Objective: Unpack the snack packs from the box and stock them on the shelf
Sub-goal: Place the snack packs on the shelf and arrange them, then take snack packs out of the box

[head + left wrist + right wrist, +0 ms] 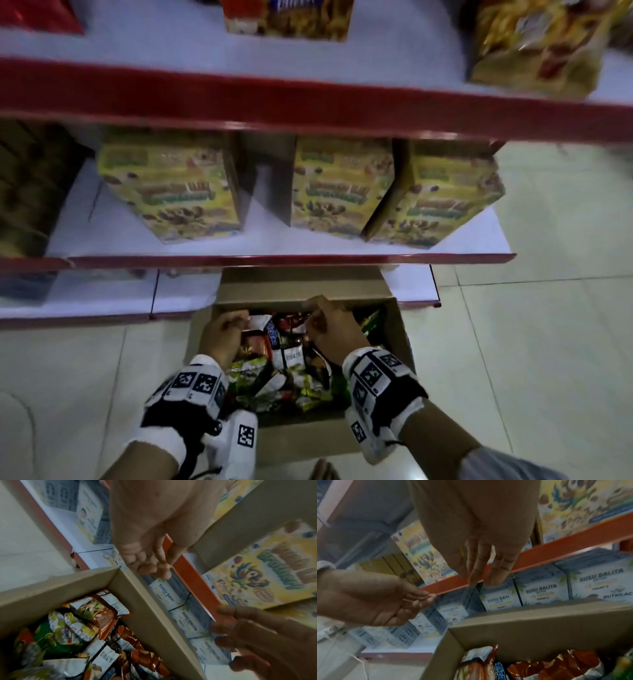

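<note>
An open cardboard box [301, 286] stands on the floor against the lowest shelf, filled with several mixed snack packs [284, 359] in red, green and white. My left hand [224, 334] hovers over the box's far left corner. Its fingers [149, 568] are loosely curled and hold nothing. Beside it, my right hand [329, 325] hangs over the far rim with straight, empty fingers [481, 569]. Brown and orange packs [96, 614] lie just below in the box [60, 588]. The right wrist view shows more packs [474, 666] behind the box wall [539, 628].
The middle shelf [274, 245] with a red edge carries three yellow cereal boxes [171, 192] with gaps between them. White milk boxes [537, 595] line the lowest shelf behind the box. More snack cartons [287, 17] stand on the top shelf. Pale tiled floor [531, 342] lies to the right.
</note>
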Demonstrator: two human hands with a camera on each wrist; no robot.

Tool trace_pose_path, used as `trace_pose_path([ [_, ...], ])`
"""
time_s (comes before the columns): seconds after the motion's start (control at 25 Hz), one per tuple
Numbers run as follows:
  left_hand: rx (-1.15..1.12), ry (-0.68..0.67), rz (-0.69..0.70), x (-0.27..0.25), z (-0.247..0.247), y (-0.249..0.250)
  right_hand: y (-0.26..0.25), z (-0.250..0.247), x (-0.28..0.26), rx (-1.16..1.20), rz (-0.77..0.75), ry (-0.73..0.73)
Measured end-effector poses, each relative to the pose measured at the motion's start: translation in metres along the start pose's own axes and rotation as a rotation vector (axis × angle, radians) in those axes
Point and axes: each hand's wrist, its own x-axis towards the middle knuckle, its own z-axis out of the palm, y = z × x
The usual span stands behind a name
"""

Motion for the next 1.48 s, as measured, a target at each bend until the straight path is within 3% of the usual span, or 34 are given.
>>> trace_pose_path([
  [0.2,-0.048,0.043,-0.003,0.083,0.003,-0.058,0.064,0.095,0.065,-0.061,-0.082,-0.081],
  [0.32,0.046,-0.011,0.043,0.119,-0.001,-0.076,0.090,0.141,0.102,-0.111,-0.181,-0.175],
  [0.4,0.116,-0.045,0.092,0.137,-0.003,-0.088,0.102,0.169,0.124,-0.257,-0.267,-0.274],
  [0.52,0.248,-0.120,0.181,0.155,0.002,-0.095,0.112,0.189,0.150,-0.489,-0.386,-0.258],
  [0.76,0.651,-0.200,0.297,0.164,0.007,-0.076,0.105,0.164,0.160,-0.424,-0.440,-0.180],
  [0.88,0.778,-0.244,0.533,0.147,-0.011,-0.068,0.097,0.138,0.142,-0.328,-0.373,-0.128],
  [1.0,0.901,-0.497,0.756,0.119,-0.036,-0.062,0.094,0.106,0.121,0.111,-0.241,-0.053],
  [1.08,0.835,-0.622,0.829,0.106,-0.039,-0.065,0.095,0.094,0.110,0.530,-0.137,-0.070],
  [1.12,0.760,-0.600,0.860,0.106,-0.036,-0.068,0.096,0.090,0.107,0.607,-0.132,-0.078],
  [1.28,0.405,-0.353,0.980,0.109,-0.025,-0.076,0.089,0.080,0.094,0.603,-0.296,-0.024],
  [1.36,0.250,-0.331,0.941,0.104,-0.026,-0.076,0.086,0.077,0.086,0.640,-0.426,-0.060],
  [1.48,0.219,-0.393,0.914,0.095,-0.033,-0.076,0.079,0.076,0.077,0.565,-0.509,0.000],
])
